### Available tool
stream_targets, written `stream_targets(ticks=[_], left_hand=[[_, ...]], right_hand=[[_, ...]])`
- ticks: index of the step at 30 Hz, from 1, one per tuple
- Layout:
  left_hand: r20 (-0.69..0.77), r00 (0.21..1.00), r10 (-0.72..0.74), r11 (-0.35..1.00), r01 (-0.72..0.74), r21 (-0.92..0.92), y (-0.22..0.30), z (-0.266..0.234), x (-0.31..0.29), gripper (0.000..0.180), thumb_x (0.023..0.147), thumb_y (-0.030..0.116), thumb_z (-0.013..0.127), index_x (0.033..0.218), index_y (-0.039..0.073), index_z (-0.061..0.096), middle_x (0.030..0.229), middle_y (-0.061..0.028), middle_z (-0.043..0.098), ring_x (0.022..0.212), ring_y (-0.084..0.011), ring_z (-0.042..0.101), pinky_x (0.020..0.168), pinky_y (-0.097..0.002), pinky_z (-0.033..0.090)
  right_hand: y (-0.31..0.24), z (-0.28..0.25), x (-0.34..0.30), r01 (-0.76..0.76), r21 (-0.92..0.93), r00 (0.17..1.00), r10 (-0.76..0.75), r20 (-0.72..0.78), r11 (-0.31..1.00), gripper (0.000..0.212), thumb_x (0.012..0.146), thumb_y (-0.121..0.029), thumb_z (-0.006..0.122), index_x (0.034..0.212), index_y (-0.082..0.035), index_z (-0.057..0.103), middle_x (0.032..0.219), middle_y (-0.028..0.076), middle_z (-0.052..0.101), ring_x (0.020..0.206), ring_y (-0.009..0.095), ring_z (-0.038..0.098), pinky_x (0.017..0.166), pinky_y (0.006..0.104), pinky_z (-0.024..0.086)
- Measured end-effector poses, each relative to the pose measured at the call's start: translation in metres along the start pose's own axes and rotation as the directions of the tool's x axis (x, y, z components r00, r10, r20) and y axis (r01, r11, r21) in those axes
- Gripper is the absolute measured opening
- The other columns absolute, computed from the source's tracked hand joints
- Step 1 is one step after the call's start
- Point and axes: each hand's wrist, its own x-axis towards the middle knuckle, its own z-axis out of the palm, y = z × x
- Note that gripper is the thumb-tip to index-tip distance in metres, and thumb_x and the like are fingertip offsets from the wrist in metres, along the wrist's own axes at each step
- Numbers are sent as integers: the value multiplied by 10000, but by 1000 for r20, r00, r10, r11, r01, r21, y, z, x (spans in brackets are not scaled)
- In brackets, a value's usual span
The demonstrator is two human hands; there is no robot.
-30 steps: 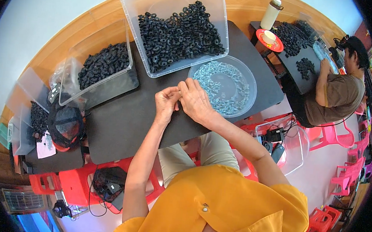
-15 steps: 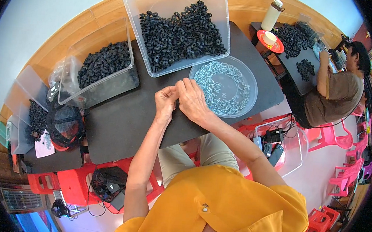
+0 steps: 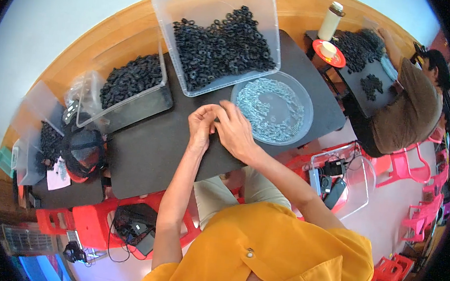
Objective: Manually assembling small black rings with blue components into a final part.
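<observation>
My left hand [image 3: 201, 127] and my right hand [image 3: 233, 131] meet above the dark table, fingertips pinched together. Whatever sits between the fingers is too small or too hidden to make out. Just right of my right hand stands a round clear tub [image 3: 308, 111] holding many small shiny metal pieces [image 3: 269, 104]. Beyond my hands, a large translucent bin [image 3: 206, 1] leans tilted towards me, with a heap of small black ring-shaped parts [image 3: 223, 49] in it. To the left, a clear rectangular bin [image 3: 138, 112] contains more black parts [image 3: 130, 79].
At the far right a person in a brown shirt [image 3: 407, 114] leans over another table with black parts [image 3: 362, 48]. A bottle [image 3: 331, 21] and red plate [image 3: 337, 58] stand there. A dark cap [image 3: 85, 144] lies left. A clear box with electronics [image 3: 354, 196] sits beside me.
My hands stay together, the right fingers shifting slightly in their pinch. The co-worker has leaned forward and stretched an arm towards the far parts. The whole view has shifted a little.
</observation>
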Motion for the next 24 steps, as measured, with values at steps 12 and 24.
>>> stream_targets(ticks=[12,24], left_hand=[[-326,661,676,705,-452,546,187,-59,14,180,806,70,608,962,-18,630,808,-108,658,489,-51,498,381,-165,347],[-157,690,706,577,-433,692,167,-30,29,191,810,53,600,985,-23,617,913,-70,633,543,-48,522,419,-171,410]], right_hand=[[-9,-10,-64,-8,89,981,-9,194,996,159,729,-71,606,881,-48,567,822,76,483,767,239,493,669,343,411],[-5,-11,-67,62,55,975,-72,211,997,112,704,-48,575,813,-42,551,791,74,460,759,231,473,660,327,400]])
